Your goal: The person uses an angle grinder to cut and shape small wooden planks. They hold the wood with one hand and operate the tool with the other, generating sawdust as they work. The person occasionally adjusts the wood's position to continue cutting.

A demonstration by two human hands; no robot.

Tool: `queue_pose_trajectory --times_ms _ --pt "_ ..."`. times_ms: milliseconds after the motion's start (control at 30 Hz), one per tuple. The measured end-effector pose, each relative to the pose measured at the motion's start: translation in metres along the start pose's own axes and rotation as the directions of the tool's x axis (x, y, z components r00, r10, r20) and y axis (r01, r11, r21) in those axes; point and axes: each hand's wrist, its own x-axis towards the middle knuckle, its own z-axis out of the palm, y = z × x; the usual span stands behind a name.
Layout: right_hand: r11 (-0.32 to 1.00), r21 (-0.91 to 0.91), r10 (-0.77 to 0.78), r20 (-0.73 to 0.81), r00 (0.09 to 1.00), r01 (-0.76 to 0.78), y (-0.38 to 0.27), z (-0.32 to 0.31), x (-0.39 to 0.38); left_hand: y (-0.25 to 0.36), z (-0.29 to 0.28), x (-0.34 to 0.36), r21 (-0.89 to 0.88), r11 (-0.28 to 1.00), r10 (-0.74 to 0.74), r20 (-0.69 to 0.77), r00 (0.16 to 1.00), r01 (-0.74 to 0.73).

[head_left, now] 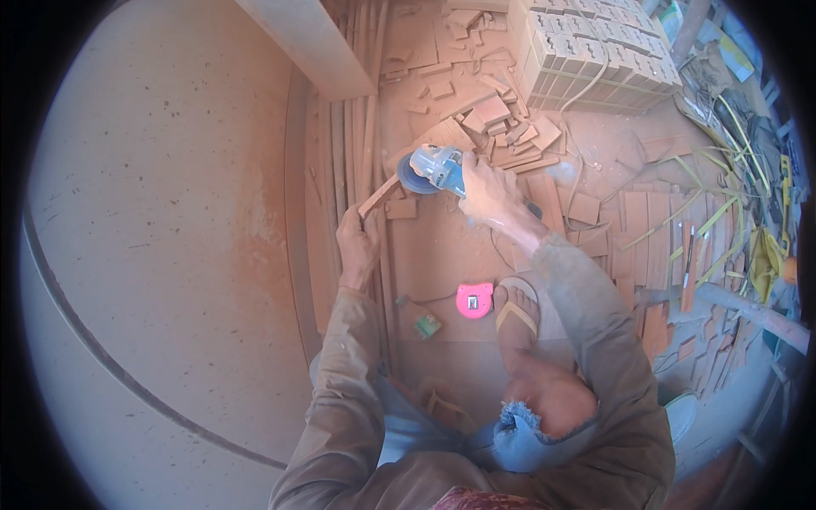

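Note:
My right hand [495,194] is closed round the body of a blue angle grinder [442,169], whose gear head points left. Its round disc [414,176] meets or nearly meets the far end of a narrow strip of reddish tile [379,196]. That strip is pinched in my left hand [357,242], tilted up toward the disc. Just beyond the grinder lies a dusty tile piece [444,136]. A small flat tile offcut [401,208] rests on the floor below the disc. Whether the disc is spinning cannot be made out.
A pink tape measure [474,300] lies beside my sandalled foot [517,310], with a small green box [427,325] to its left. Broken tile pieces [510,127] are heaped ahead. Strapped tile stacks [595,59] stand far right. A post [310,47] rises beside long strips at left.

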Motion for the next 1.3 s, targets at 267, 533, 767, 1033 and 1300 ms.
queue_pose_trajectory --times_ms 267,533,767,1033,1300 --pt "0.999 -0.018 0.046 0.032 0.998 -0.046 0.008 -0.005 0.009 -0.012 0.003 -0.004 -0.012 1.000 -0.012 0.007 1.000 0.012" --pt "0.994 -0.022 0.113 0.057 0.992 -0.112 0.012 -0.003 0.018 -0.020 0.003 -0.006 0.035 0.998 0.044 0.000 0.999 -0.044" --pt "0.999 -0.023 0.042 0.052 0.998 -0.041 0.003 -0.001 0.014 -0.010 -0.003 -0.006 0.007 1.000 -0.002 0.034 0.999 0.002" --pt "0.998 -0.055 -0.007 0.029 1.000 0.008 0.001 -0.001 0.011 -0.018 -0.001 -0.007 -0.006 1.000 0.030 0.001 1.000 -0.030" --pt "0.995 -0.082 0.063 -0.017 0.998 -0.064 0.020 0.010 0.025 -0.018 0.006 -0.008 -0.035 0.999 -0.001 -0.015 1.000 0.001"
